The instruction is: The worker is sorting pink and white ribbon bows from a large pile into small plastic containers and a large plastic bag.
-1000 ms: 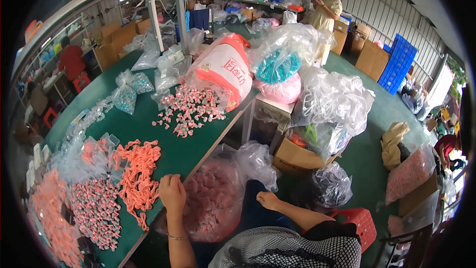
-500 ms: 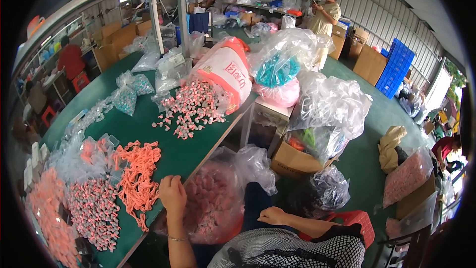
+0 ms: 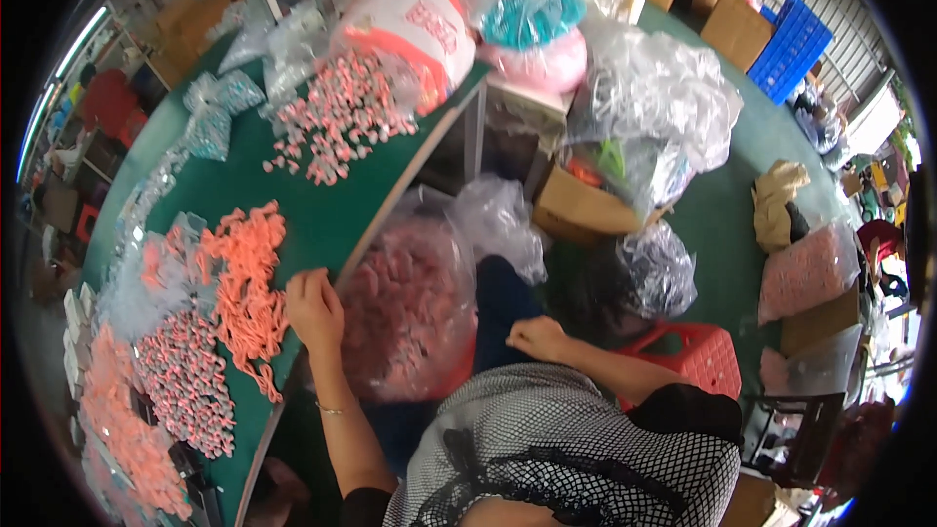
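Observation:
My left hand (image 3: 314, 307) rests at the green table's wooden edge with its fingers bent together, and nothing shows in it. Just left of it lies a heap of orange cords (image 3: 249, 278). Beyond the cords are a pile of small grey-and-pink pieces (image 3: 185, 381) and a spread of orange pieces (image 3: 127, 420). My right hand (image 3: 539, 340) lies loosely closed by my dark trouser leg (image 3: 506, 298), with no object visible in it. Between the hands, below the table edge, stands a clear bag of pinkish pieces (image 3: 405, 307).
A white-and-pink sack (image 3: 410, 24) spills small pieces (image 3: 342, 117) onto the table (image 3: 332, 210). Clear plastic bags (image 3: 654, 107) sit over a cardboard box (image 3: 586, 200) ahead. A red plastic stool (image 3: 688, 356) is beside me at right; blue crates (image 3: 789, 47) stand farther off.
The view has tipped downward, so the table and bags appear higher and more of my body shows. Both hands keep their places at the table edge and on my leg.

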`<state>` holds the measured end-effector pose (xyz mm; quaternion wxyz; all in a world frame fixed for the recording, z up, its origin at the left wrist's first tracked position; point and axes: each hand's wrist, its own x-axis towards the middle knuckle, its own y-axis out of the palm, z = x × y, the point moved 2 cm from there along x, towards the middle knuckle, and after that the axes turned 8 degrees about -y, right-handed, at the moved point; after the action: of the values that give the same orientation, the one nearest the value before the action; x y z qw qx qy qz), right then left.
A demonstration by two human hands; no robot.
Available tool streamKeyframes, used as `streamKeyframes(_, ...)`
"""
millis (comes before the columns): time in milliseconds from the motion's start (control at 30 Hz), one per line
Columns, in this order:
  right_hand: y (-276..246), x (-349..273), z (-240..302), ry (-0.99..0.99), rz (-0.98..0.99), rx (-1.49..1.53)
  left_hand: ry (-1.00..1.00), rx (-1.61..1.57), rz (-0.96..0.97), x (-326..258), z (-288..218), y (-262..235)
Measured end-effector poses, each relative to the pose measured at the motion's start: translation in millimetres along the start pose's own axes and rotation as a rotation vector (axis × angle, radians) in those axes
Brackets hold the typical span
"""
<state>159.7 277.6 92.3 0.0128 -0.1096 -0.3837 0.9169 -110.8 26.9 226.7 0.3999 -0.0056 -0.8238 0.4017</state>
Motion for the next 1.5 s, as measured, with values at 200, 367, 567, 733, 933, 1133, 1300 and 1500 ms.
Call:
streamKeyframes(200,-4.5,51.1,-84.1,0.103,-0.176,0.354,-0.012,0.038,0.01,-5.3,5.5,0.8)
streamKeyframes(367,-17.7,108.8,-160.5,0.336,-0.197,0.238,0.027,0.038,0.006,-1.3,-4.0,13.8)
streamKeyframes(567,-3.7,132.7,-174.8,0.522,-0.35,0.328,0.028,0.053,0.018,-10.6,19.2,4.1)
streamKeyframes(733,4.6,52.7,-265.2,0.652,-0.555,0.142,0.028,0.095,0.01,-6.8,6.7,12.6)
streamKeyframes(933,9.1,-76.7,-366.0,0.923,-0.749,0.2,0.034,0.006,-0.001,0.0,-14.2,22.7)
streamKeyframes(1133,20.4,-7.0,-295.9,0.977,-0.556,0.419,-0.007,0.125,-0.025,-14.6,6.1,-9.4)
streamKeyframes(1300,4.2,100.1,-263.5,0.661,-0.653,0.524,-0.011,0.129,-0.04,-16.6,9.0,-9.7)
streamKeyframes(1500,-156.4,209.0,-99.8,-0.027,-0.745,0.498,0.003,0.092,-0.082,-12.0,8.8,-12.1)
